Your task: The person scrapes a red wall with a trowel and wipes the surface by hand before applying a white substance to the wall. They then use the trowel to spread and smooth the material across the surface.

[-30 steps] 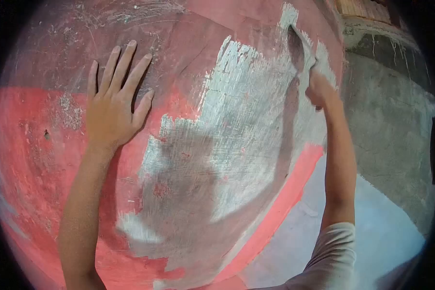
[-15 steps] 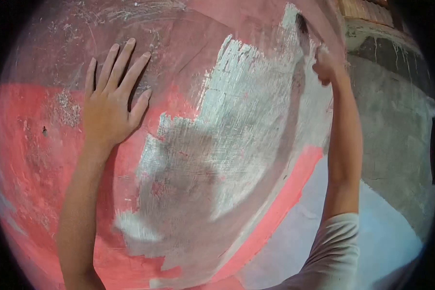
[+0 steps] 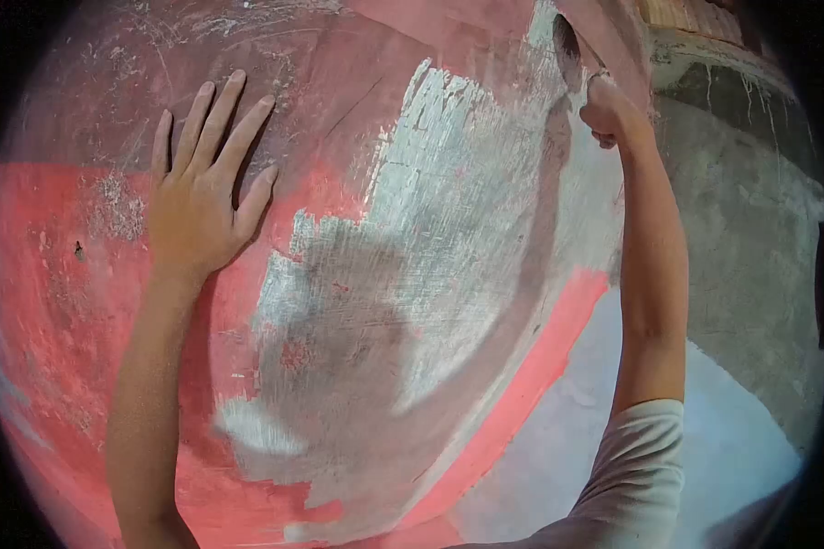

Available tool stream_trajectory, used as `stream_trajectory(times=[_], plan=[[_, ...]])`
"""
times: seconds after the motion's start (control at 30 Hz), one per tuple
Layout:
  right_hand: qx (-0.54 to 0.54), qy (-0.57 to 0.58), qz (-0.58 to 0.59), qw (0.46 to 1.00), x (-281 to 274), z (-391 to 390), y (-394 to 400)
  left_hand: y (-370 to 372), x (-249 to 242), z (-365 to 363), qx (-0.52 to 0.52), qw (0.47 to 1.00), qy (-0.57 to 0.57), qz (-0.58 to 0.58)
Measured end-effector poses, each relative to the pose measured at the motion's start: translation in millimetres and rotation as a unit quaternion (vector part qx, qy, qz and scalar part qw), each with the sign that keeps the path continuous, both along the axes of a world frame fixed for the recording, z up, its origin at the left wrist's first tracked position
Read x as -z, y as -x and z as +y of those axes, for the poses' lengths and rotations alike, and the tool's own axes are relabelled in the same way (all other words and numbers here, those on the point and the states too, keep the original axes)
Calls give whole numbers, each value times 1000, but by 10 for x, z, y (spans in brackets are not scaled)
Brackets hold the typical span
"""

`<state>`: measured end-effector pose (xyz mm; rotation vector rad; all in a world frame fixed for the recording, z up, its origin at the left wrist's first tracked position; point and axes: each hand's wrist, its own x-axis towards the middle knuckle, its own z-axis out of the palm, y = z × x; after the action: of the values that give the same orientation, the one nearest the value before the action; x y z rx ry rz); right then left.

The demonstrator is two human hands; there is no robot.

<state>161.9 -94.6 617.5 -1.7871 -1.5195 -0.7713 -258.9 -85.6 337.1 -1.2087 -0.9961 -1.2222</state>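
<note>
Right hand (image 3: pixel 615 112) had its fingers curled tightly round the grip of a bladed tool (image 3: pixel 567 50), blade up and left of them over the pale patch (image 3: pixel 458 192); contact with the wall (image 3: pixel 357 119) couldn't be confirmed. Left hand (image 3: pixel 195 218), fingers spread and flat on the wall, gripped nothing. Good work here likely called for a shallow blade angle, even pressure and firm left-hand bracing.

We have our left hand (image 3: pixel 195 218) on the wall (image 3: pixel 339 69), left of the patch (image 3: pixel 462 242). Our right hand (image 3: pixel 616 114) is before the patch's upper right, with a tool (image 3: pixel 567 50) in it reaching up and left. A stripe (image 3: pixel 519 393) borders the patch's lower right; another wall (image 3: pixel 746 233) stands far right.
</note>
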Motion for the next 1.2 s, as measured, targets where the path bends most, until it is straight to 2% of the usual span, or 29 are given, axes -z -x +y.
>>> stream_trajectory(times=[0.13, 0.2, 0.33, 0.37, 0.47, 0.53, 0.63, 0.7, 0.8, 0.97, 1.03, 1.1, 1.13, 1.2], plan=[[-22, -63, -52, 996, 852, -265, 100, 17, -5, -9, -1, 1000, -1, 1], [-11, -67, -76, 995, 815, -141, -15, 6, 8, -10, -8, 1000, -3, 2], [-43, -21, -3, 999, -3, 5, -24, 24, 7, 20, -4, 1000, -5, 6], [-36, -30, -23, 999, -14, 33, -61, 27, 3, 14, -5, 1000, -1, 7], [-2, -30, -56, 998, 301, -62, -93, 29, 22, -6, 0, 1000, 9, 10], [-44, -146, -150, 977, 820, -91, -177, 32, 16, -11, 8, 1000, -2, 8], [-25, -126, -106, 986, 776, -84, -82, 31, 20, -11, 9, 1000, -7, 12], [8, -25, -39, 999, 206, 6, -75, 14, 23, -6, 6, 1000, -3, 7], [-24, -26, -7, 999, -39, 184, -63, 24, 0, -2, 3, 1000, -7, 8], [-31, -78, -64, 994, 899, -234, 12, 53, 11, -23, 9, 1000, -5, 7], [-2, -81, -76, 994, 814, -156, 5, 27, 20, -11, 4, 1000, -2, 8], [-1, -54, -14, 998, 214, 10, -156, 15, 30, 27, 8, 1000, -4, 4], [-2, -39, 20, 999, 97, 20, -138, 18, 37, 39, 8, 1000, -4, 6], [-23, -31, -5, 999, 48, 44, -154, 47, 31, 40, -12, 1000, 7, 5]])
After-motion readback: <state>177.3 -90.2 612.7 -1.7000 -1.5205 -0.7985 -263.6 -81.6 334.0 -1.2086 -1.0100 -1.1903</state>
